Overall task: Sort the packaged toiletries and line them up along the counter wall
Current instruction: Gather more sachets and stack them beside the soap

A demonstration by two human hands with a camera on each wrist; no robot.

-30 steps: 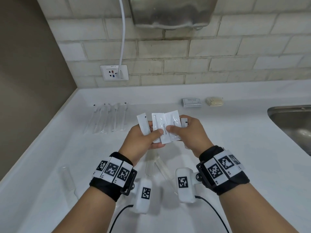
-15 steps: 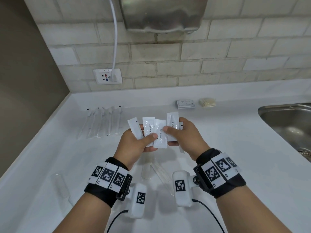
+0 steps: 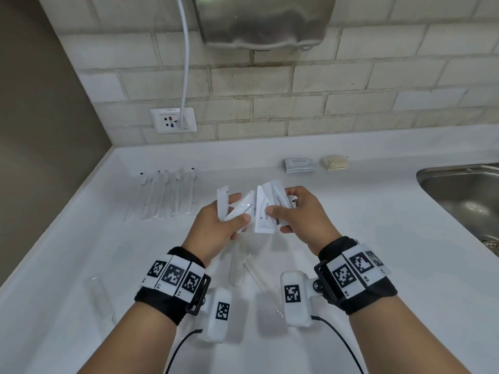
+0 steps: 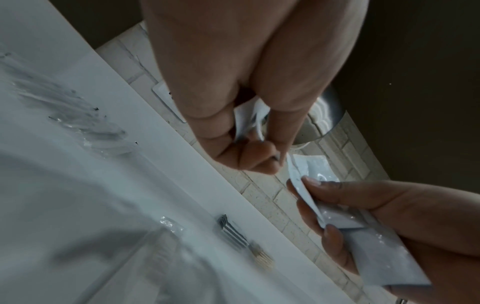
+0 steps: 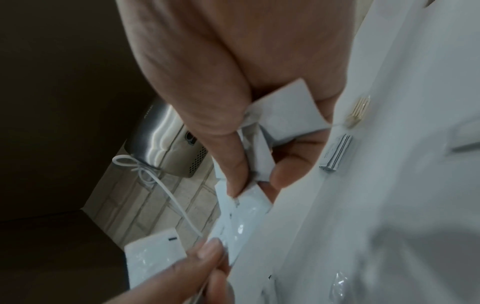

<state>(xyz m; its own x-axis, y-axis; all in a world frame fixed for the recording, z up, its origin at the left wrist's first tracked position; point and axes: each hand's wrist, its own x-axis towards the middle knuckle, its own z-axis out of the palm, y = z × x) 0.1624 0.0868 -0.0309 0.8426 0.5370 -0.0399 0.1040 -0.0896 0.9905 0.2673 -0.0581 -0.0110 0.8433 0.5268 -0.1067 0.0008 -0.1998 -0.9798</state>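
Note:
Both hands hold white toothpaste sachets above the middle of the white counter point(image 3: 378, 238). My left hand point(image 3: 216, 225) grips two sachets point(image 3: 237, 211), thumb on top. My right hand point(image 3: 299, 211) pinches a fan of several sachets point(image 3: 266, 211) between thumb and fingers. In the left wrist view my left hand point(image 4: 244, 148) curls round sachet edges point(image 4: 246, 119). The right wrist view shows my right hand point(image 5: 249, 164) clamping sachets point(image 5: 280, 107). A row of clear-wrapped toothbrushes point(image 3: 167, 193) lies near the back left. A stack of grey packets point(image 3: 299, 165) and a tan stack point(image 3: 334, 162) sit by the wall.
Clear-wrapped combs point(image 3: 251, 268) lie on the counter under my wrists, and another clear packet point(image 3: 98, 295) lies at the front left. A steel sink point(image 3: 464, 193) is at the right. A wall socket point(image 3: 172, 120) with a white cable and a steel dryer point(image 3: 264, 20) hang behind.
The sachets were one overlapping fan across both hands; now they are split into two bunches, with my left hand drawn away to the left.

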